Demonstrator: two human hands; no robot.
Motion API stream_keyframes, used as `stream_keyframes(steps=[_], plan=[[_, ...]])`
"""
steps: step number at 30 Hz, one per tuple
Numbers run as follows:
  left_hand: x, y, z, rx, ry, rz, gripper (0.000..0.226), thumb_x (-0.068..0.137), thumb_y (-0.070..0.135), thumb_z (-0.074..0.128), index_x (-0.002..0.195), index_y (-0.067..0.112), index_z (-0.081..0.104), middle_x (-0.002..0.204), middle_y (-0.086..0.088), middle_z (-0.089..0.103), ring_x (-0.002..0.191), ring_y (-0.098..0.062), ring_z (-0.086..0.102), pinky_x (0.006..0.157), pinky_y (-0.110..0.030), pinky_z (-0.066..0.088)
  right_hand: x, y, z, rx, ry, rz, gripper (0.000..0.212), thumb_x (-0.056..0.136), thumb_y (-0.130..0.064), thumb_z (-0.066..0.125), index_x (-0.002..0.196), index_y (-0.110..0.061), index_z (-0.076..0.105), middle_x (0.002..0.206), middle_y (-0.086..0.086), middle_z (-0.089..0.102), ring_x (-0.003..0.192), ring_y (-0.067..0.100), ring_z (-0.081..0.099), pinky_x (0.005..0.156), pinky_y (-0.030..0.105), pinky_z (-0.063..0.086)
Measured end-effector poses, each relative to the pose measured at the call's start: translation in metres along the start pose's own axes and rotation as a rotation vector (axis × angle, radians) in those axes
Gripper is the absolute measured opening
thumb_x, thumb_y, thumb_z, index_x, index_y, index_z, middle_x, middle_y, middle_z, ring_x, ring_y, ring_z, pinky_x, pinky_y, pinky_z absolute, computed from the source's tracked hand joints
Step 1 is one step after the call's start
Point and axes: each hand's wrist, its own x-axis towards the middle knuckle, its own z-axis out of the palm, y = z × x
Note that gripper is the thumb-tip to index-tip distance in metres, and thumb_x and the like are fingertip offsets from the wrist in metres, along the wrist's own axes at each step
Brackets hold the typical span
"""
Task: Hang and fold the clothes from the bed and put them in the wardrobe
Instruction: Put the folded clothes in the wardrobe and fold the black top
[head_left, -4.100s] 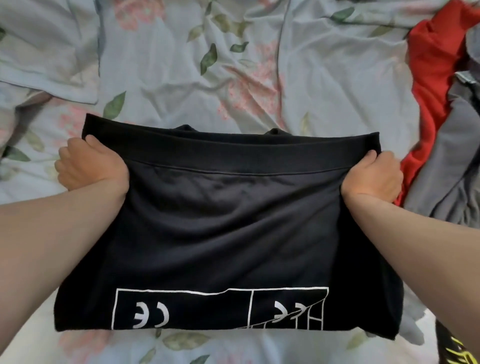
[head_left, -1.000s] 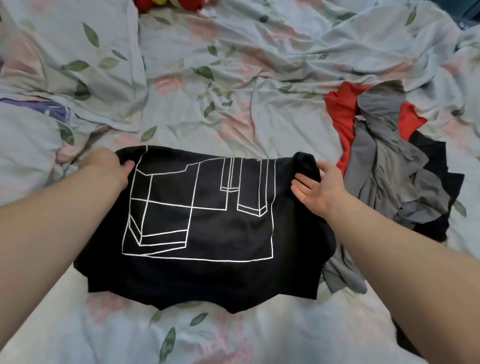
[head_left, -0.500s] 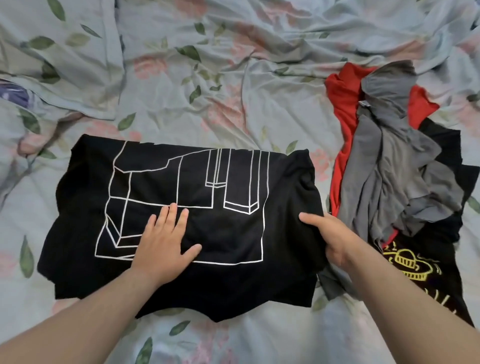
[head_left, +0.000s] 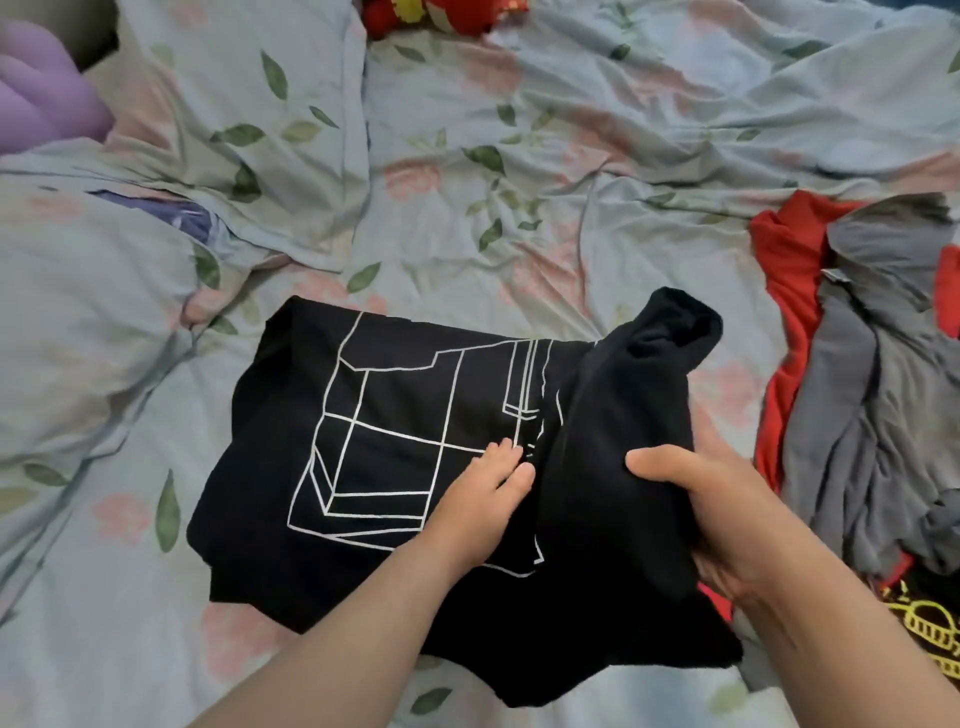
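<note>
Right hand (head_left: 727, 514) gripping black shirt (head_left: 395, 415), perhaps mid-fold.

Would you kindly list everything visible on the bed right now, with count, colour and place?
black T-shirt: one, black with white line print, centre of bed, right side lifted in a fold
red garment: one, red, right pile
grey garment: one, grey, on the red one
black garment with yellow print: one, lower right edge
bedsheet: one, pale floral
purple object: one, top left
red item: one, red and yellow, top edge
left hand: presses flat on the shirt
right hand: grips the lifted fold
</note>
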Motion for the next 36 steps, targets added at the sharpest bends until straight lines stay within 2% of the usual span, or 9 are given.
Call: stream_keyframes(steps=[3,9,12,16,20,22,28,32,36], plan=[[-0.025,0.014,-0.031,-0.640,0.007,-0.218,0.055,0.095,0.056,0.044,0.117,0.014,0.071,0.120,-0.010,0.070,0.114,-0.025,0.065,0.106,-0.044,0.045,0.026,0.003,0.058,-0.163,-0.047,-0.026,0.062,0.083,0.014,0.052,0.118,-0.037,0.058,0.105,0.001,0.074,0.095,0.022,0.073,0.079,0.039,0.061],[-0.079,0.000,-0.100,-1.306,0.153,-0.222,0.063,0.101,0.046,0.032,0.088,0.010,0.081,0.098,-0.016,0.075,0.083,-0.027,0.075,0.070,-0.037,0.059,0.092,0.048,0.177,-0.377,0.058,-0.015,0.081,0.073,-0.013,0.060,0.143,-0.042,0.035,0.111,-0.006,0.067,0.094,0.016,0.068,0.083,0.038,0.059],[-0.094,-0.041,-0.132,-1.321,0.310,-0.237,0.057,0.101,0.045,0.036,0.092,0.011,0.081,0.103,-0.016,0.074,0.086,-0.029,0.074,0.076,-0.041,0.055,0.111,0.074,0.226,-0.524,0.001,0.071,0.088,0.084,-0.013,0.055,0.155,-0.040,0.011,0.136,-0.002,0.045,0.093,0.015,0.063,0.077,0.034,0.059],[-0.102,-0.089,-0.165,-1.301,0.372,-0.326,0.066,0.094,0.064,0.038,0.106,0.011,0.078,0.114,-0.017,0.071,0.100,-0.035,0.071,0.087,-0.045,0.049,0.104,0.121,0.232,-0.793,-0.108,0.073,0.060,0.089,-0.003,0.045,0.143,-0.029,0.045,0.133,0.001,0.051,0.112,0.023,0.060,0.096,0.040,0.054],[-0.083,-0.106,-0.192,-1.110,0.405,-0.338,0.071,0.093,0.066,0.037,0.122,0.008,0.066,0.114,-0.017,0.071,0.107,-0.034,0.066,0.085,-0.043,0.050,0.078,0.137,0.182,-0.960,0.155,-0.176,0.039,0.092,-0.002,0.046,0.111,-0.031,0.065,0.108,-0.021,0.060,0.101,-0.007,0.056,0.091,0.005,0.040],[-0.071,-0.094,-0.209,-1.020,0.351,-0.253,0.063,0.091,0.063,0.046,0.123,0.011,0.065,0.116,-0.010,0.072,0.111,-0.029,0.066,0.090,-0.042,0.050,0.069,0.139,0.156,-0.968,0.318,-0.165,0.037,0.091,-0.001,0.050,0.107,-0.033,0.062,0.106,-0.020,0.061,0.101,-0.005,0.056,0.094,0.013,0.043],[-0.041,-0.067,-0.197,-0.016,0.364,-0.143,0.049,0.076,0.023,0.076,0.120,0.025,0.054,0.108,0.014,0.061,0.098,-0.009,0.059,0.086,-0.022,0.043,0.060,0.152,0.135,-0.931,0.433,-0.108,0.036,0.089,-0.001,0.053,0.115,-0.025,0.062,0.096,-0.009,0.061,0.090,0.006,0.059,0.080,0.022,0.046],[-0.053,-0.073,-0.201,-0.228,0.533,-0.104,0.034,0.081,0.007,0.070,0.091,0.035,0.054,0.089,0.022,0.058,0.083,0.001,0.056,0.069,-0.013,0.041,0.066,0.154,0.145,-0.885,0.440,-0.133,0.037,0.089,0.001,0.052,0.116,-0.022,0.063,0.103,-0.012,0.059,0.093,0.003,0.058,0.077,0.012,0.040],[-0.066,-0.111,-0.211,-0.292,0.689,-0.199,0.042,0.072,0.011,0.080,0.109,0.023,0.065,0.102,0.007,0.070,0.097,-0.017,0.067,0.093,-0.035,0.052,0.072,0.156,0.152,-0.989,0.327,-0.198,0.037,0.091,-0.003,0.053,0.121,-0.023,0.062,0.106,-0.023,0.056,0.100,0.001,0.057,0.086,0.013,0.041]])
